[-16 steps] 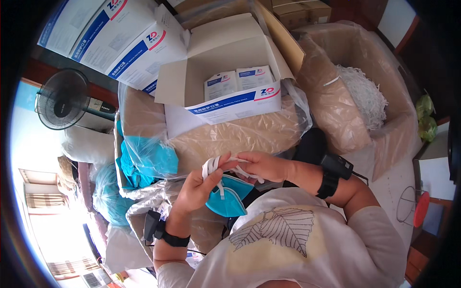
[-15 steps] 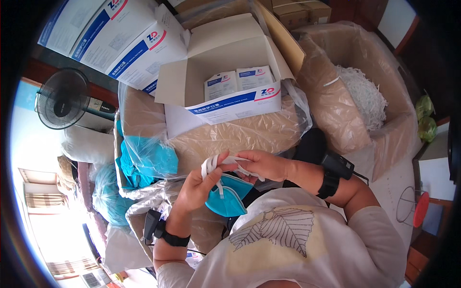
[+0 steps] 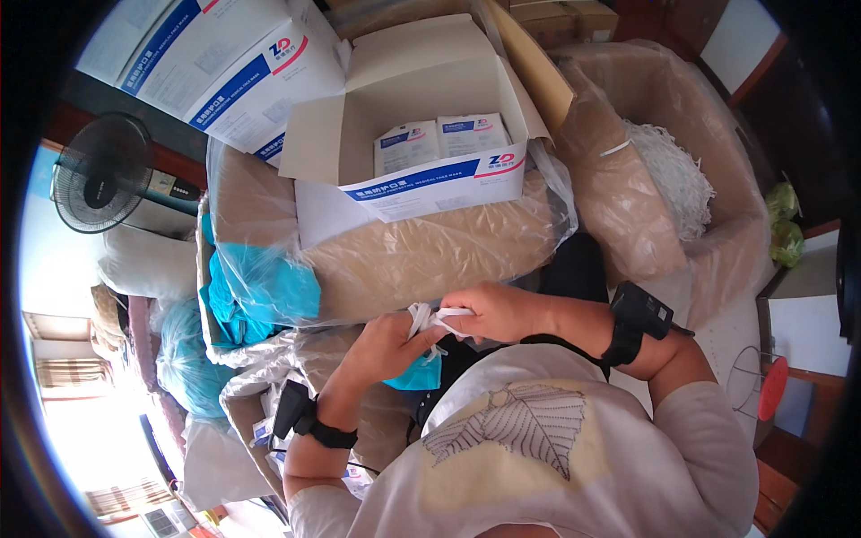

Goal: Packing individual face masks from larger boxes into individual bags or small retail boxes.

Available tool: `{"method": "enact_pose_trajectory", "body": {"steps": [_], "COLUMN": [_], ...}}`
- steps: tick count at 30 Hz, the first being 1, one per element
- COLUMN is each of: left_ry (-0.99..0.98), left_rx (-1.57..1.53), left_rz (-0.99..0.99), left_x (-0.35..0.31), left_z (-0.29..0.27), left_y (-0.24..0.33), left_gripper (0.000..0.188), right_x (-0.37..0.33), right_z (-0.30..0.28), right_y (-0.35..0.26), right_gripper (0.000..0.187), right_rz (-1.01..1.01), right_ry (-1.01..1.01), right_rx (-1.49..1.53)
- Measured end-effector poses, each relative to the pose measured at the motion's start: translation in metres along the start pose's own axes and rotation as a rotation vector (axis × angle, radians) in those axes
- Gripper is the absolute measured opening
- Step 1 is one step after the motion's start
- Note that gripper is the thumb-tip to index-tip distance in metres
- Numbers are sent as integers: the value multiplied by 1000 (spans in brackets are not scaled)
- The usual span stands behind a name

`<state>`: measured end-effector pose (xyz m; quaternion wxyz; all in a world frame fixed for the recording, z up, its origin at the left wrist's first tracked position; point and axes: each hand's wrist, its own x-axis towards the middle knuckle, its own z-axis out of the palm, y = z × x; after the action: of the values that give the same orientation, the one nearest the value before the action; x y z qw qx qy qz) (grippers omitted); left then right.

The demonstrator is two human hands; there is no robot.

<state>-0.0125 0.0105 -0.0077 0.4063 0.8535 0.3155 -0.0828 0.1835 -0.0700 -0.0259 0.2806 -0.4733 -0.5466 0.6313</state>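
Much of the blue mask (image 3: pixel 414 375) is hidden by the left hand (image 3: pixel 386 346), several fingertips are out of sight, and the stacked boxes (image 3: pixel 235 76) are cut off at the upper left of the frame. The visible part of the mask lies near the centre, just below the left hand and to the lower left of the right hand (image 3: pixel 489 312); both hands, fingers curled in, grip white straps (image 3: pixel 448 315) close together above it.
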Motion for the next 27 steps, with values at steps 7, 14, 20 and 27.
{"method": "enact_pose_trajectory", "body": {"steps": [7, 14, 20, 27], "left_ry": [-110, -63, -58, -77], "left_rx": [-619, -907, -983, -959], "left_rz": [127, 21, 34, 1], "left_x": [1, -8, -8, -10], "left_z": [15, 13, 13, 9], "left_y": [-14, -28, -29, -26], "left_gripper": [23, 26, 24, 24], "right_x": [4, 3, -2, 2], "right_z": [-11, -27, -25, -22], "right_y": [11, 14, 11, 2], "right_gripper": [25, 26, 25, 26], "right_rz": [85, 124, 131, 126], "right_ry": [-159, -209, -319, -368], "right_rx": [383, 355, 293, 142]}}
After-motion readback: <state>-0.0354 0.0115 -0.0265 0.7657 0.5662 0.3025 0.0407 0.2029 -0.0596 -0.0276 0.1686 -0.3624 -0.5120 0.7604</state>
